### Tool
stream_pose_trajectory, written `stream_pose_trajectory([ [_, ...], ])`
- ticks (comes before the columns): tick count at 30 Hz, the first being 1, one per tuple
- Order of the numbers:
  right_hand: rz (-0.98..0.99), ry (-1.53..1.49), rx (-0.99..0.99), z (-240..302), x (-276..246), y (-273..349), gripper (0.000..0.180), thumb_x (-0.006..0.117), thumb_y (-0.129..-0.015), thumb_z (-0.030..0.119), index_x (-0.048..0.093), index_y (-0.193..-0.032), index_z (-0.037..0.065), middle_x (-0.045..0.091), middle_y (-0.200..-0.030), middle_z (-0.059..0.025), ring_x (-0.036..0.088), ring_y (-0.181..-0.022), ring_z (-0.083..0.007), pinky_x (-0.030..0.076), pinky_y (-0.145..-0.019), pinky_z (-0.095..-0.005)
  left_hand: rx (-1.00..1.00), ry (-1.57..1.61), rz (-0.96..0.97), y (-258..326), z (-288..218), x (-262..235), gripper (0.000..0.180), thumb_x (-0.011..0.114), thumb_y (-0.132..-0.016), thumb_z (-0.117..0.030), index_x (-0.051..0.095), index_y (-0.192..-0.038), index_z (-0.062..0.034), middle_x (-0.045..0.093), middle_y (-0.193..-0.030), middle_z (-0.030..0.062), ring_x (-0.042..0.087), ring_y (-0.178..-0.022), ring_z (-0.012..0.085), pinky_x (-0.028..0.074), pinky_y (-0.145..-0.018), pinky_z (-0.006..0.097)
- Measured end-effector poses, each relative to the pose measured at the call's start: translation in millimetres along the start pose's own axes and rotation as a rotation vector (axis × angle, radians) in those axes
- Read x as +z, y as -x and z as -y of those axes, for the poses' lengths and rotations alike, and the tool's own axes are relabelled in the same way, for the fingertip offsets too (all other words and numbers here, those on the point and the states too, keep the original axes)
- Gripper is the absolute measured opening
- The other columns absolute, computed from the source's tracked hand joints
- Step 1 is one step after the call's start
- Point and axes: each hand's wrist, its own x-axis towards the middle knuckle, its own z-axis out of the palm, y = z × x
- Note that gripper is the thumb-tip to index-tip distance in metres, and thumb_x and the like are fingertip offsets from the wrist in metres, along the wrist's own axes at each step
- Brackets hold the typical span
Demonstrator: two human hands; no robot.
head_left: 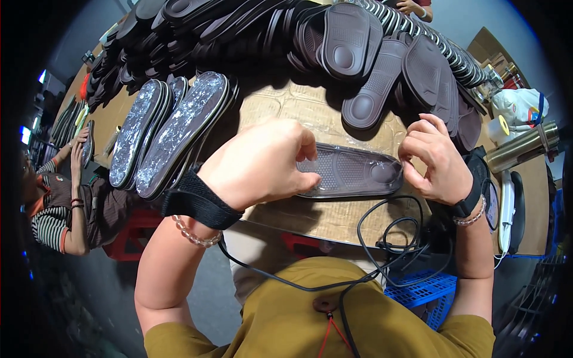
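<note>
A dark brown insole (352, 170) in clear plastic film lies lengthwise on the cardboard in front of me. My left hand (268, 158) is over its left end, hiding that part. Its thumb and forefinger are curved with a gap between their tips, and the thumb rests at the film; its other fingers are partly hidden. At the insole's right end, my right hand (436, 158) pinches the edge of the film between thumb and forefinger, the other fingers curled above. Each wrist wears a black strap and a beaded bracelet.
Film-wrapped insoles (185, 131) are stacked at left, bare insoles (349, 42) heaped behind. A black cable (388, 238) loops by the table edge. At right stand a steel flask (519, 149) and a white bag (519, 107). A co-worker (71, 197) handles an insole at far left.
</note>
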Motion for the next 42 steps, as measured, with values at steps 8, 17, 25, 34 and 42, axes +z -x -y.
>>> stream_pose_trajectory([
  [8, -0.045, 0.117, 0.002, 1, 4, 4, 0.01, 0.07, -0.08, 0.011, 0.07, -0.086, 0.003, 0.062, -0.083, -0.0104, 0.061, -0.095, -0.0292, 0.046, -0.103, -0.044, 0.003, -0.203, -0.16, -11, 8, 19, 0.009, 0.077, -0.082, -0.013, 0.075, -0.086, -0.0052, 0.071, -0.087, 0.0111, 0.071, -0.084, 0.0302, 0.057, -0.079, 0.04],
  [17, -0.04, 0.207, 0.135, 12, 10, 8, 0.028, 0.076, -0.084, 0.014, 0.068, -0.108, 0.002, 0.066, -0.084, -0.0118, 0.064, -0.087, -0.0305, 0.049, -0.09, -0.0413, 0.02, -0.312, -0.257, -20, 23, 48, 0.007, 0.077, -0.081, -0.012, 0.071, -0.081, -0.0087, 0.065, -0.088, 0.0092, 0.069, -0.086, 0.0299, 0.056, -0.078, 0.041],
  [25, -0.048, 0.259, 0.182, 12, 18, 1, 0.032, 0.081, -0.079, 0.011, 0.065, -0.106, 0.004, 0.066, -0.08, -0.0116, 0.065, -0.082, -0.0294, 0.049, -0.08, -0.0403, 0.028, -0.338, -0.3, -27, 28, 61, 0.015, 0.08, -0.078, -0.012, 0.066, -0.08, -0.0074, 0.065, -0.086, 0.0103, 0.069, -0.085, 0.0325, 0.055, -0.077, 0.042],
  [34, -0.016, 0.283, 0.191, 12, 30, -3, 0.028, 0.082, -0.078, 0.012, 0.062, -0.097, 0.007, 0.067, -0.078, -0.0091, 0.068, -0.082, -0.0282, 0.049, -0.081, -0.0409, -0.001, -0.42, -0.169, -27, 30, 65, 0.013, 0.079, -0.081, -0.013, 0.068, -0.084, -0.007, 0.067, -0.086, 0.0131, 0.07, -0.085, 0.0332, 0.056, -0.075, 0.044],
  [42, 0.006, 0.347, 0.18, 7, 43, -1, 0.027, 0.082, -0.078, 0.016, 0.063, -0.096, 0.008, 0.068, -0.078, -0.0054, 0.068, -0.084, -0.0249, 0.05, -0.084, -0.0413, 0.168, -0.327, -0.234, -8, -11, 66, 0.006, 0.071, -0.086, -0.01, 0.069, -0.09, -0.0051, 0.065, -0.092, 0.0104, 0.067, -0.088, 0.0301, 0.056, -0.077, 0.042],
])
